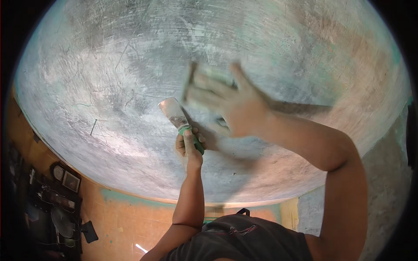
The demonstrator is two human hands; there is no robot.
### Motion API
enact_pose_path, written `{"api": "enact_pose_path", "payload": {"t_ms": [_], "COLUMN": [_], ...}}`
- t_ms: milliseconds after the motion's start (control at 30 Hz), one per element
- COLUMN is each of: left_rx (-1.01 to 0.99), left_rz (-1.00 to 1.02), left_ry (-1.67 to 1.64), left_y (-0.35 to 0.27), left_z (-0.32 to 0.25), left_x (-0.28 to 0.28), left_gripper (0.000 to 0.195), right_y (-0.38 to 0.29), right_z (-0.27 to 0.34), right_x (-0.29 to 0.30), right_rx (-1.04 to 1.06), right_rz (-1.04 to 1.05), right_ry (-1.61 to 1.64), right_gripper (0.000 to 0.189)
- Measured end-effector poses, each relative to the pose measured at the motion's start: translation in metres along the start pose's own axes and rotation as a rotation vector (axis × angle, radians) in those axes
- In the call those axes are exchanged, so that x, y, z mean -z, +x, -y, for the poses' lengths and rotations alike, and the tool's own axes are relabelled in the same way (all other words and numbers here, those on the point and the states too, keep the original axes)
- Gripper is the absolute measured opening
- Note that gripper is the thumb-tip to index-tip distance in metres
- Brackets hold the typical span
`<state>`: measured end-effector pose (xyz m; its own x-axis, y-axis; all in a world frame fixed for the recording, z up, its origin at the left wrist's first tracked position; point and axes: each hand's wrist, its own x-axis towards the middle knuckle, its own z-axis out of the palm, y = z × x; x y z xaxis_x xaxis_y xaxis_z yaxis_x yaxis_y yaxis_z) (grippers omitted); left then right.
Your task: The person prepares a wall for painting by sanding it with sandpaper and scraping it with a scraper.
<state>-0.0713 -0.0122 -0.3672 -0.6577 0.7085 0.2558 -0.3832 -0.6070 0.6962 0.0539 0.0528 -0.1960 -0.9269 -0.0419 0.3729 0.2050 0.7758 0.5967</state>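
In front of me spreads a large worn wall surface (137,65), patchy grey, white and blue-green, with scrape marks and fine cracks. My left hand (189,145) grips a putty knife (173,112) by its green handle, thumb on top. Its metal blade points up and left, with dark residue near the handle. My right hand (245,107) is blurred, fingers spread across a flat, pale rectangular tool (212,73) over the wall. That tool is too blurred to name exactly, and the fingers partly hide it. The hands are apart, the right one higher.
Dark shelving (58,205) at lower left holds a round clock (58,172), a framed picture (71,181), a fan (62,222) and loose cables. Below the wall lies an orange tiled surface (111,218) with teal patches. A rough grey surface (385,195) adjoins at right.
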Motion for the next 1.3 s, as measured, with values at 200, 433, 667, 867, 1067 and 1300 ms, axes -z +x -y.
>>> {"api": "enact_pose_path", "payload": {"t_ms": [200, 433, 667, 867, 1067, 1300], "left_rx": [-0.011, 0.006, 0.040, 0.046, 0.008, 0.015], "left_rz": [0.036, 0.018, 0.061, 0.033, 0.065, 0.054], "left_ry": [0.052, -0.032, 0.037, 0.050, 0.218, 0.156], "left_y": [0.003, 0.004, 0.008, 0.007, 0.017, 0.014], "left_z": [-0.008, -0.006, -0.015, -0.020, -0.031, -0.040], "left_x": [0.024, 0.020, 0.027, 0.022, 0.045, 0.024], "left_gripper": [0.036, 0.032, 0.032, 0.035, 0.038, 0.036], "right_y": [0.017, 0.020, 0.046, 0.037, 0.032, 0.053], "right_z": [-0.068, 0.013, -0.071, 0.012, -0.075, 0.011], "right_x": [0.078, 0.000, 0.087, -0.001, 0.083, 0.011], "right_rx": [-0.518, -0.088, -0.633, -0.024, -0.576, -0.119], "right_rz": [-0.087, -0.061, -0.256, -0.013, -0.210, -0.016], "right_ry": [-0.599, -0.440, -0.389, -0.063, -0.529, -0.293], "right_gripper": [0.056, 0.060, 0.066, 0.060, 0.063, 0.070]}}
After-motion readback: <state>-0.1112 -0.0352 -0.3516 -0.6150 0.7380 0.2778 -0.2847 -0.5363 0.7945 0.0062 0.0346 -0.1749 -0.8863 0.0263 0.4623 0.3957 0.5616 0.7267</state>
